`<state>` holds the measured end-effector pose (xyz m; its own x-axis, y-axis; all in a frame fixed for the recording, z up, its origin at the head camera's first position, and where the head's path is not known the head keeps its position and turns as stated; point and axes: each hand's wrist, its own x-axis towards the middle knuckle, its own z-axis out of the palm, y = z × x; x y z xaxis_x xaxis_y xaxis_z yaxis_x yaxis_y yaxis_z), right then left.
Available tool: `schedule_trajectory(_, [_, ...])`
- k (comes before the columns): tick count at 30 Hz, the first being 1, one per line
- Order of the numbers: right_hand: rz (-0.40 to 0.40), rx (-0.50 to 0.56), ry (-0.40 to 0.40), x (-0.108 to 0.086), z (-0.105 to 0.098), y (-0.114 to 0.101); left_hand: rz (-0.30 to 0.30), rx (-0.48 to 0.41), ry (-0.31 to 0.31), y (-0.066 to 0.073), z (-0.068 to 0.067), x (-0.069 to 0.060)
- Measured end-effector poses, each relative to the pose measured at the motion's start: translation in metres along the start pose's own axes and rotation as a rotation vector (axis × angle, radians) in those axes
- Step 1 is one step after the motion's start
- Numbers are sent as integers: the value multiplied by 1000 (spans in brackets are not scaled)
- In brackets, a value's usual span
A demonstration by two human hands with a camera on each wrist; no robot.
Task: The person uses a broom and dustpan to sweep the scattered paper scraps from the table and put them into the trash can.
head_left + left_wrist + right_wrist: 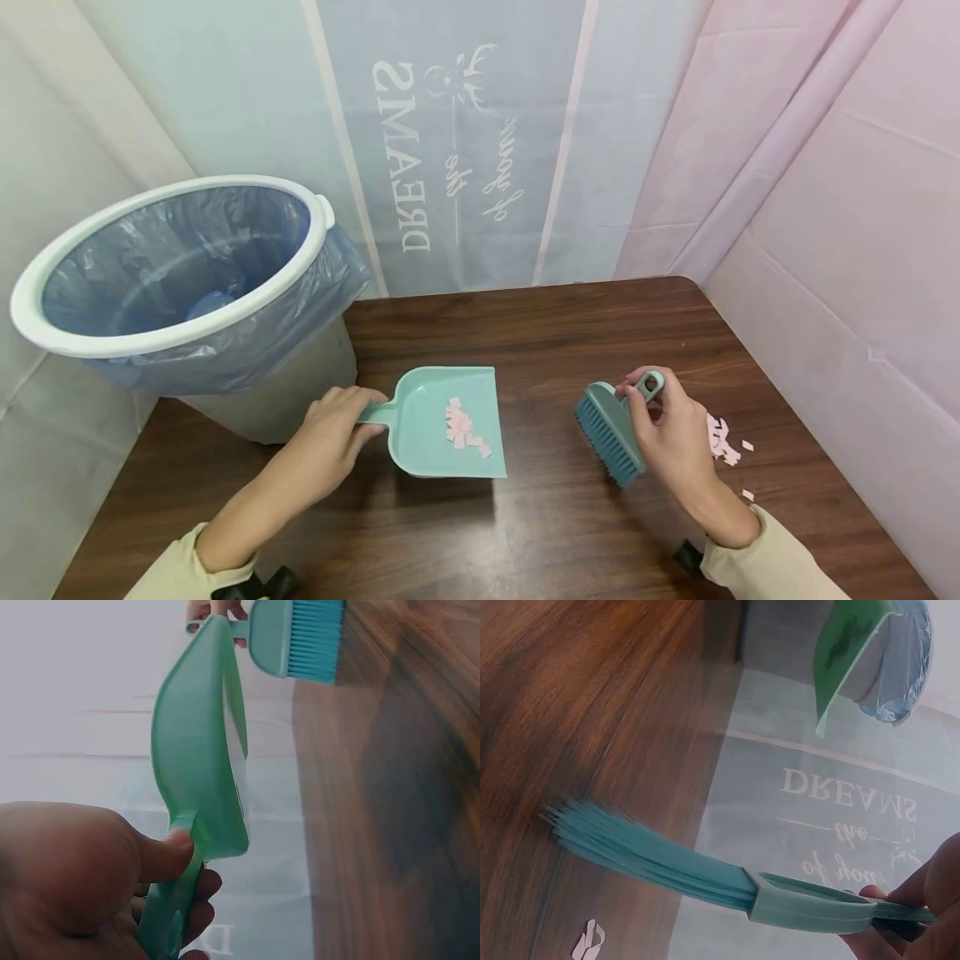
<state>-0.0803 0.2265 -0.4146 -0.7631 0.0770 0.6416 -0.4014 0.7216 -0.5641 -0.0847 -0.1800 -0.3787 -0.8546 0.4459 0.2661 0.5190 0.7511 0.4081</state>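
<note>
My left hand (pixel 335 435) grips the handle of a mint-green dustpan (pixel 420 450), thumb on top in the left wrist view. The dustpan is held above the table, and a small heap of pale pink paper scraps (pixel 460 425) lies in it. On the right, my right hand (pixel 670 425) pinches the handle of a teal hand brush (pixel 611 429). Its bristles (pixel 645 851) point down and to the left, near the tabletop; whether they touch it I cannot tell. More paper scraps (pixel 720 442) lie on the table beside the right hand, partly hidden by it.
A large trash bin (pixel 315 367) with a white rim and a bluish plastic liner stands at the left, close to the left hand. The dark wooden table (pixel 540 333) meets a printed curtain (pixel 480 250) at the back and a pale wall covering (pixel 847 292) at the right.
</note>
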Motion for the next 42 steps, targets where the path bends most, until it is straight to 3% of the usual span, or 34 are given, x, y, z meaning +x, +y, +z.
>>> schedule_trajectory(15, [1,-20,-46,7,-1,0,62,-37,-58,19,-62,6])
schedule_trajectory(24, [18,-25,-45,9,-2,-2,29,-55,-95,28,-98,11])
schedule_trajectory(31, [19,-14,-51,9,-3,-2,98,22,-20,28,-128,10])
schedule_trajectory(35, [24,-10,-57,8,-3,-1,59,58,3,29,-144,10])
schedule_trajectory(37, [29,-9,-63,8,-4,-2,18,81,0,22,-151,11])
schedule_trajectory(39, [25,-11,-65,7,-4,-1,-20,91,-21,6,-158,11])
schedule_trajectory(42, [21,-12,-65,7,-5,-1,-24,204,-35,-54,-163,11])
